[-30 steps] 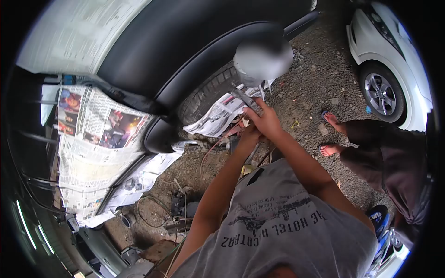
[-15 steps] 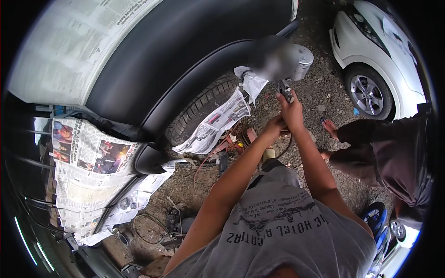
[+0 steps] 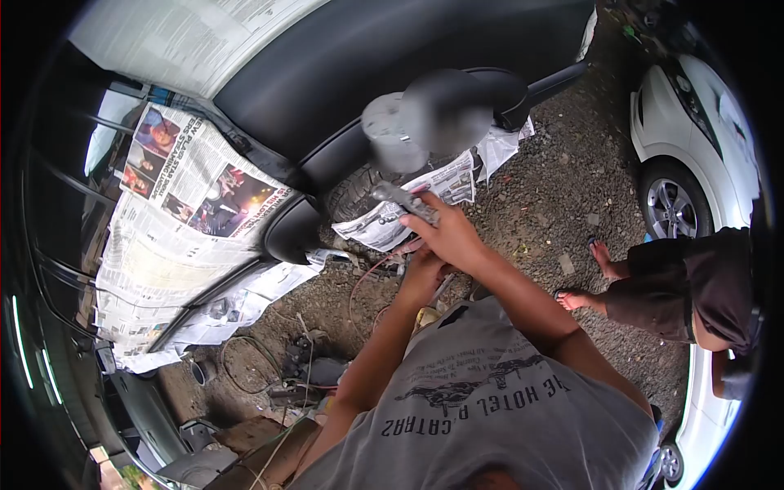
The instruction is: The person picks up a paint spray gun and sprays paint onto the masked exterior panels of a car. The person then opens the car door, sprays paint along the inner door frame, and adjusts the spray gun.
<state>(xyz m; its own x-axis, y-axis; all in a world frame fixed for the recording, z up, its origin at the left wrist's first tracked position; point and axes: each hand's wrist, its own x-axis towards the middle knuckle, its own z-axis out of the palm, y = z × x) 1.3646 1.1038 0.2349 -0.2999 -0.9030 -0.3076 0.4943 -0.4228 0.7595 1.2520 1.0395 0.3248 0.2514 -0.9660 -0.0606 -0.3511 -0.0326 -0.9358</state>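
Observation:
My right hand [image 3: 454,238] is wrapped round the handle of a spray gun [image 3: 398,198], which points toward the black car's lower side. A grey paint cup [image 3: 392,131] shows beyond the gun, partly blurred. Just below, my left hand [image 3: 423,278] is closed, apparently on the air hose [image 3: 445,286] under the gun; its fingers are partly hidden. The black bumper panel [image 3: 306,73] curves over a tyre [image 3: 357,194]. Newspaper [image 3: 380,224] covers part of that tyre.
More newspaper [image 3: 192,216] masks the car's side at left. Hoses and parts [image 3: 314,363] lie on the gravel [image 3: 539,196]. Another person's legs [image 3: 653,286] stand at right, near a white car [image 3: 702,139].
Both hands and the spray gun have swung left, from beside the bumper's end to in front of the papered tyre. The view has shifted as well.

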